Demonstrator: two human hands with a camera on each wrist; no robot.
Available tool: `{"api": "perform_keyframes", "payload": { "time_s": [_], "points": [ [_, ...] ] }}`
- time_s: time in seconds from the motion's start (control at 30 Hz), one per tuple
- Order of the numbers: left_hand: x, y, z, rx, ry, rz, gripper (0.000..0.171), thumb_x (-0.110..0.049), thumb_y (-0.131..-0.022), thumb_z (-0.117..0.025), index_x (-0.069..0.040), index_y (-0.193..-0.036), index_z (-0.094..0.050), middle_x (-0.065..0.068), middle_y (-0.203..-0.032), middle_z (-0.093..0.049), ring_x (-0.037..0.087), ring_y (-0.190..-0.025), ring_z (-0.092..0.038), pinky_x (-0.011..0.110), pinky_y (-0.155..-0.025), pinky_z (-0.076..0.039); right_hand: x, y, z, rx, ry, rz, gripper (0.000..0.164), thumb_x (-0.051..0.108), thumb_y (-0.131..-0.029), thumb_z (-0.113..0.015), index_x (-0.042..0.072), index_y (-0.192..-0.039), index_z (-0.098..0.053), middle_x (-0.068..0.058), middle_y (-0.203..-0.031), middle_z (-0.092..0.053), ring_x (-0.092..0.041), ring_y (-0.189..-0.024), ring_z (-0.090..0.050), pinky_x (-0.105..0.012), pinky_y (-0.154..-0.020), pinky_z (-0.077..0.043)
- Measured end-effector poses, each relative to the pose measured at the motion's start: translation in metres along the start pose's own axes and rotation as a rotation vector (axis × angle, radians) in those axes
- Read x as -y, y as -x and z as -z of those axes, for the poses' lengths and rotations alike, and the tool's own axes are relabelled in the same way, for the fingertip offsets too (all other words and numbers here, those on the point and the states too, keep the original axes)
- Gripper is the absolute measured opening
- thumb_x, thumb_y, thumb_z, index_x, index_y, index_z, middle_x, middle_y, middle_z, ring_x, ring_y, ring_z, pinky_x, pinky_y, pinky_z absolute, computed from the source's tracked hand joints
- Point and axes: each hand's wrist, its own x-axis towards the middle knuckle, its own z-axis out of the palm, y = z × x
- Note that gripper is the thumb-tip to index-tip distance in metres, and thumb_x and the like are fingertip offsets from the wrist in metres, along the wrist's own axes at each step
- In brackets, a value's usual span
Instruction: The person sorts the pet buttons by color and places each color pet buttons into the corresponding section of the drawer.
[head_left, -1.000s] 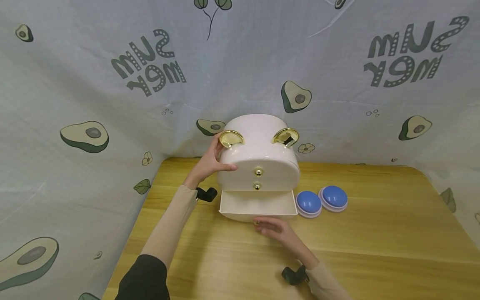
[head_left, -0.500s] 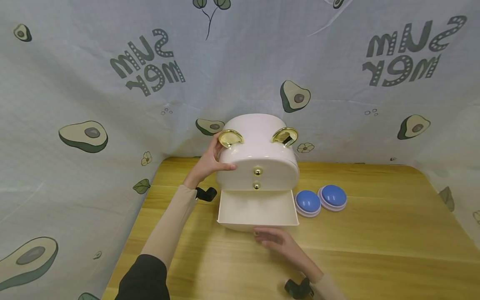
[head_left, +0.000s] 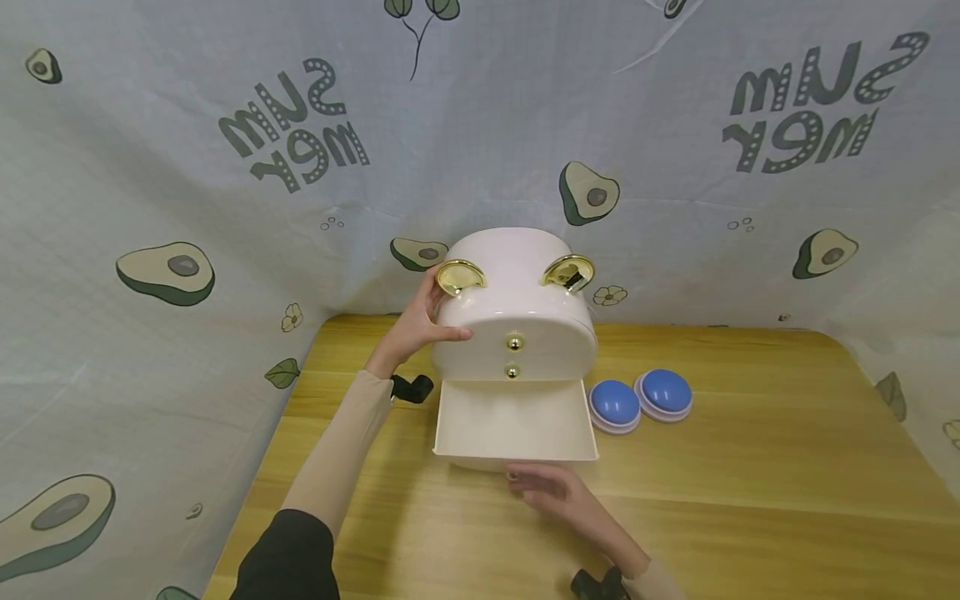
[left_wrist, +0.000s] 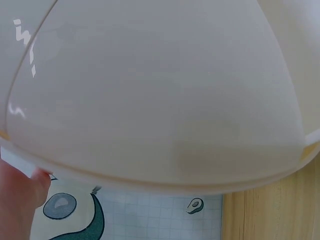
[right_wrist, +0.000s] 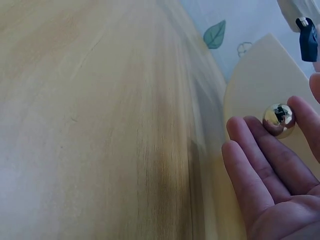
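Note:
A glossy white storage box with gold ear-shaped pieces on top stands near the table's back edge. Its bottom drawer is pulled out, and the bare inside shows. My left hand holds the box's left side, thumb on the front face and other fingers mostly hidden behind. At the drawer's front, my right hand grips the round gold knob with its fingertips. Two upper gold knobs sit on the box's front, above the drawer.
Two blue push buttons on pale bases lie right of the drawer, the nearer one close to its side. Behind the wooden table hangs an avocado-print cloth.
The bottom drawer has slid farther out toward me, with my right hand moving along at its knob. My left hand stays in place on the box.

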Motion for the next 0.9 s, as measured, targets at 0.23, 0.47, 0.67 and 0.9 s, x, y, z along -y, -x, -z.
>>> {"api": "perform_keyframes", "payload": {
  "time_s": [0.23, 0.47, 0.67, 0.9],
  "points": [
    [-0.001, 0.000, 0.000, 0.002, -0.015, 0.001, 0.097, 0.013, -0.071, -0.073, -0.004, -0.147, -0.016, 0.016, -0.151, -0.026, 0.020, -0.143, -0.016, 0.040, -0.114, -0.014, 0.000, 0.002, -0.002, 0.002, 0.009, 0.002, 0.035, -0.008, -0.093, -0.048, -0.019, -0.127, -0.046, -0.042, -0.124, -0.045, -0.041, -0.110, -0.057, -0.041, -0.092, -0.048],
    [-0.002, 0.000, -0.001, -0.001, -0.016, 0.002, 0.096, 0.013, -0.071, -0.073, -0.004, -0.147, -0.016, 0.016, -0.151, -0.026, 0.020, -0.142, -0.016, 0.039, -0.114, -0.014, 0.001, 0.004, -0.004, 0.004, 0.002, 0.005, 0.035, -0.009, -0.093, -0.048, -0.020, -0.127, -0.045, -0.043, -0.124, -0.044, -0.037, -0.110, -0.058, -0.041, -0.092, -0.047],
    [-0.001, 0.001, -0.001, -0.001, -0.011, -0.003, 0.096, 0.014, -0.071, -0.072, -0.003, -0.147, -0.016, 0.017, -0.151, -0.025, 0.021, -0.143, -0.015, 0.043, -0.115, -0.013, 0.001, 0.005, -0.006, 0.000, 0.021, 0.006, 0.036, -0.008, -0.094, -0.049, -0.019, -0.128, -0.045, -0.043, -0.124, -0.044, -0.033, -0.111, -0.059, -0.037, -0.092, -0.048],
    [0.009, -0.002, 0.002, -0.005, -0.004, 0.000, 0.097, 0.013, -0.070, -0.074, -0.006, -0.147, -0.017, 0.014, -0.151, -0.026, 0.019, -0.143, -0.015, 0.039, -0.114, -0.013, -0.001, 0.008, -0.008, 0.006, 0.054, -0.011, 0.038, -0.007, -0.094, -0.049, -0.017, -0.130, -0.043, -0.041, -0.125, -0.045, -0.043, -0.111, -0.055, -0.037, -0.093, -0.047]
  ]
}}
